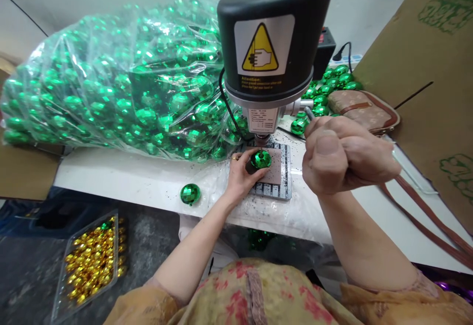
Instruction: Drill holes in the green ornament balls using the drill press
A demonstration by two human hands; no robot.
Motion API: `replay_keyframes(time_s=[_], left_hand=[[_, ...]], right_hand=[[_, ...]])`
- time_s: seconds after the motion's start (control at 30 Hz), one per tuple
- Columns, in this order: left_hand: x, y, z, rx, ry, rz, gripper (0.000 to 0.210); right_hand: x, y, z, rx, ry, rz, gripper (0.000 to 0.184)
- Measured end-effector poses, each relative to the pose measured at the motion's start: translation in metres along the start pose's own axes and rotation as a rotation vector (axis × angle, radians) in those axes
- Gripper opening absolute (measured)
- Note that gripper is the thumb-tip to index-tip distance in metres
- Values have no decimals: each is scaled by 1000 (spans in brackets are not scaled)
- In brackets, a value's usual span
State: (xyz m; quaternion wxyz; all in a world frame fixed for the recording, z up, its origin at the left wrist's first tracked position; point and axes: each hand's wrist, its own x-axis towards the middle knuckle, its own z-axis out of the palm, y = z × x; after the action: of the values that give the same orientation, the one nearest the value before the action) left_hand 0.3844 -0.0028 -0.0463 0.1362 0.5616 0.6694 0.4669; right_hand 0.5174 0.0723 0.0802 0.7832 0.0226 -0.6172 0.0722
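Observation:
A small bench drill press (275, 44) with a black head and a yellow warning label stands in front of me. Under its chuck, my left hand (244, 169) grips a shiny green faceted ball (261, 159) against the board on the grey base plate (286, 172). The drill tip meets or nearly meets the ball's top; I cannot tell which. My right hand (342, 155) is closed around the feed lever (309, 113) at the machine's right side; most of the lever is hidden by the fist. Another green ball (190, 194) lies on the table left of the base plate.
A big clear bag of green balls (121, 83) fills the table's left side. More green balls (334, 81) lie behind the drill, near a brown patterned bag (364, 110). Cardboard (436, 93) stands at right. On the floor, a clear tray (115, 246) holds gold balls.

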Motion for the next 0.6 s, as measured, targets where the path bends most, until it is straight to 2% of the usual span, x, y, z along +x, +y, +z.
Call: replay_keyframes(time_s=[0.47,0.53,0.6], left_hand=[[0,-1,2,33,15,21,51],[1,-1,4,37,21,32,51],[1,0,5,33,46,35,49]], right_hand=[[-14,5,-5,77,-43,-97,45],[-5,0,-1,34,-2,-19,47],[12,-7,4,-32,29,148,49]])
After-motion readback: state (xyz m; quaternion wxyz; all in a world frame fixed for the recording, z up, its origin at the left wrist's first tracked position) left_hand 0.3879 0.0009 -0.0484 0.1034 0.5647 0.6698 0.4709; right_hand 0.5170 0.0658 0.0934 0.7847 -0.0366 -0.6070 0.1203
